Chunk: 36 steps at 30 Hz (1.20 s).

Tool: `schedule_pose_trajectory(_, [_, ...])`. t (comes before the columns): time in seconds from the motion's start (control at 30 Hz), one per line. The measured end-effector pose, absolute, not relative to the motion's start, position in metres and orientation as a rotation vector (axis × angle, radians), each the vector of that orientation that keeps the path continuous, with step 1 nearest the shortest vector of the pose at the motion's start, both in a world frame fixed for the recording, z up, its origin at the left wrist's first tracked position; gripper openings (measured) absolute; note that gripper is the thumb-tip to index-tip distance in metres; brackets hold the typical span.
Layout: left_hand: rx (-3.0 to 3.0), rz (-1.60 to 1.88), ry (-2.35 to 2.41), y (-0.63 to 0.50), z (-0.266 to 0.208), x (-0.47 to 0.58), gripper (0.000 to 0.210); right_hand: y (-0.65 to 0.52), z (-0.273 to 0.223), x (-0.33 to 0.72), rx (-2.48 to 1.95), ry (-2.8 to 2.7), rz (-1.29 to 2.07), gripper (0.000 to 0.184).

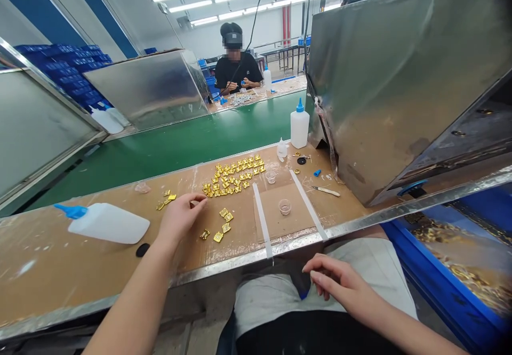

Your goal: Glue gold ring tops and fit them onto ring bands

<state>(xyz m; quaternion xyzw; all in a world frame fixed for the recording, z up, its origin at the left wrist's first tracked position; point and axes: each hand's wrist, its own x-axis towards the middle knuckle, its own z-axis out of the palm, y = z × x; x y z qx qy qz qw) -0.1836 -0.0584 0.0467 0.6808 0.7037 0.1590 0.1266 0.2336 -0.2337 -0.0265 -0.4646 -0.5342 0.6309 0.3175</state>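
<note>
My left hand (182,215) reaches over the brown work surface, with thumb and forefinger tips brought together at the near left end of several rows of small gold metal pieces (234,176). Whatever lies between those fingertips, if anything, is hidden. Several more square gold pieces (226,227) are scattered to the right of this hand. Above my lap, my right hand (334,280) hangs with loosely bent fingers apart and holds nothing. A small clear cup (285,207) stands on a cardboard sheet (268,222) edged by two white tape strips.
A large white bottle (110,223) lies at left; another bottle (300,126) stands at back right. Near it are a small dropper bottle (282,148) and a pointed tool (326,191). Metal panels flank the green belt (248,126). Across it sits a person (239,70). A blue bin (448,280) holds gold parts.
</note>
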Motion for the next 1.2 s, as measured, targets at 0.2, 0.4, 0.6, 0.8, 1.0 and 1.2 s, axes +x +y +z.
schedule_pose_trajectory(0.2, [1.962,0.321,1.814,-0.072,0.051,-0.159,0.042,-0.223,-0.025,0.243,-1.203,-1.587,1.468,0.039])
schedule_pose_trajectory(0.4, [1.866,0.282,1.816,-0.053,0.033,-0.151,0.045,-0.199,0.001,0.245,-1.020,-1.813,0.978,0.026])
schedule_pose_trajectory(0.6, [1.800,0.466,1.744,-0.049,0.046,-0.146,0.052,-0.126,0.041,0.250,-1.028,-1.739,0.660,0.028])
schedule_pose_trajectory(0.8, [1.675,1.041,1.503,-0.030,0.059,-0.070,0.051,0.000,0.059,0.218,-1.113,-1.736,0.487,0.031])
schedule_pose_trajectory(1.0, [1.429,1.467,1.259,-0.008,0.030,-0.006,0.059,0.029,0.029,0.205,-1.221,-1.930,0.415,0.037])
schedule_pose_trajectory(1.2, [1.228,1.539,1.104,-0.008,0.016,-0.006,0.050,0.021,0.018,0.205,-1.331,-2.120,0.431,0.034])
